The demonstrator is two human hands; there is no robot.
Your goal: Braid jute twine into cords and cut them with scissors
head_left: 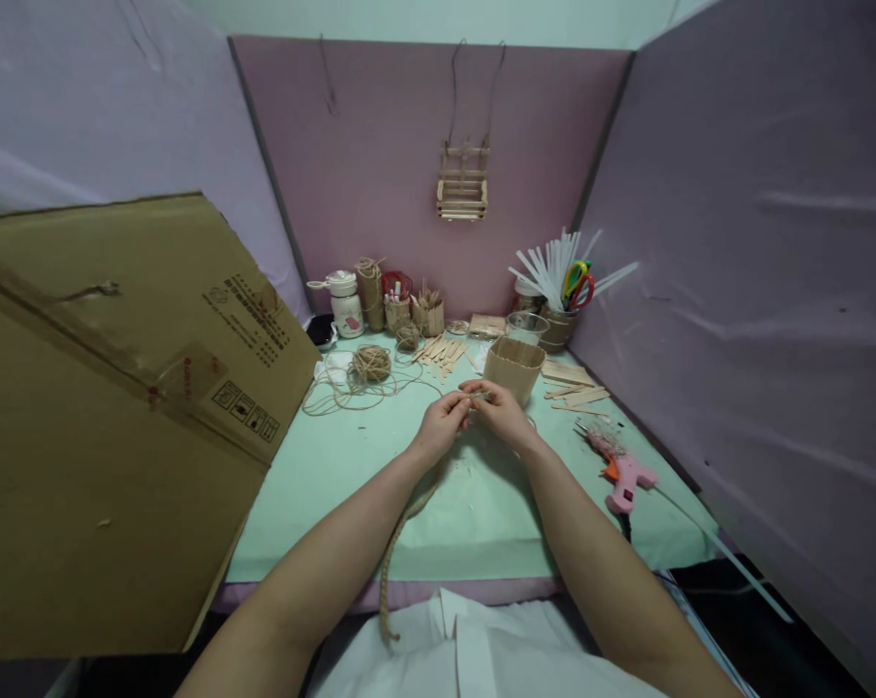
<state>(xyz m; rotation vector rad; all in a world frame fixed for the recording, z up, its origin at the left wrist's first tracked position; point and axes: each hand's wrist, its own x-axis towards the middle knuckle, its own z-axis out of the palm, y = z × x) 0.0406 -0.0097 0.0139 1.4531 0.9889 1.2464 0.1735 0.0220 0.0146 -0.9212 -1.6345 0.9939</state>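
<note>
My left hand (444, 423) and my right hand (500, 413) meet over the middle of the table, both pinching jute twine between the fingertips. A braided jute cord (394, 548) trails from under my left hand over the table's front edge towards my lap. Just behind my right hand stands a basket of wooden craft sticks (515, 366). A ball of jute twine (370, 363) lies to the left, its loose strands spread around it. The exact crossing of the strands between my fingers is too small to make out.
A pink glue gun (627, 480) lies at the right with a glue stick in its back. Craft sticks (579, 393) lie behind it. A large cardboard box (133, 417) leans in from the left. Along the back stand a white bottle (346, 305) and a pot (558, 328) with scissors.
</note>
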